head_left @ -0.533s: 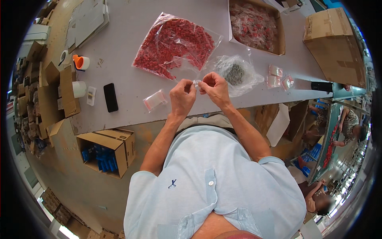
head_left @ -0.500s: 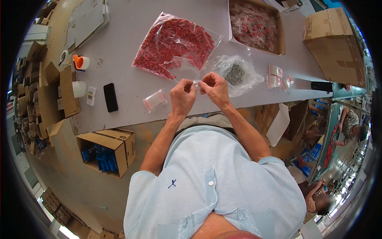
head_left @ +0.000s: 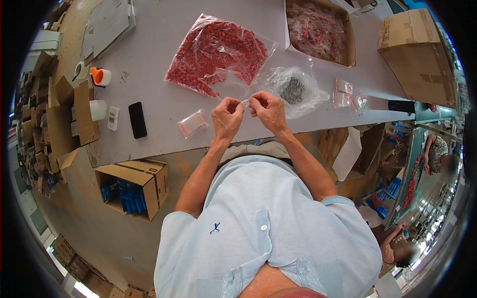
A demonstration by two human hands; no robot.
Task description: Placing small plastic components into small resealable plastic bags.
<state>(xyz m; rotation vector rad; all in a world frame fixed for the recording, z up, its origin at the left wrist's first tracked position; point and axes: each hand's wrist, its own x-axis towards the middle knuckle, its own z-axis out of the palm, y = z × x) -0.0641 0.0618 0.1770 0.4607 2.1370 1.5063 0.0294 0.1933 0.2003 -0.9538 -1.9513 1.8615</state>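
The left hand [head_left: 227, 118] and the right hand [head_left: 268, 110] meet just above the near edge of the grey table [head_left: 159, 59], fingertips turned toward each other. Between them they pinch a small clear bag [head_left: 245, 103], each hand closed on one side of it; the bag is so small and so covered by the fingers that what it holds cannot be told, though it seems to be a little zip pouch.

Just beyond the hands lies a large clear bag of red parts [head_left: 217, 52], spread flat on the table. To its right, beside the right hand, sits a crumpled clear bag of dark metal pieces [head_left: 294, 90]. Left of the left hand, near the table edge, lies another small pouch [head_left: 193, 122] with a pinkish tint. Further right, three small filled pouches [head_left: 348, 95] lie close together.

At the far side an open cardboard box [head_left: 318, 30] holds more bagged red parts, and a closed brown carton [head_left: 415, 54] stands to the right. On the left part of the table lie a black phone [head_left: 137, 119], a white roll [head_left: 97, 110] and an orange cup [head_left: 100, 76]. On the floor beneath the table stands an open carton of blue items [head_left: 130, 188].
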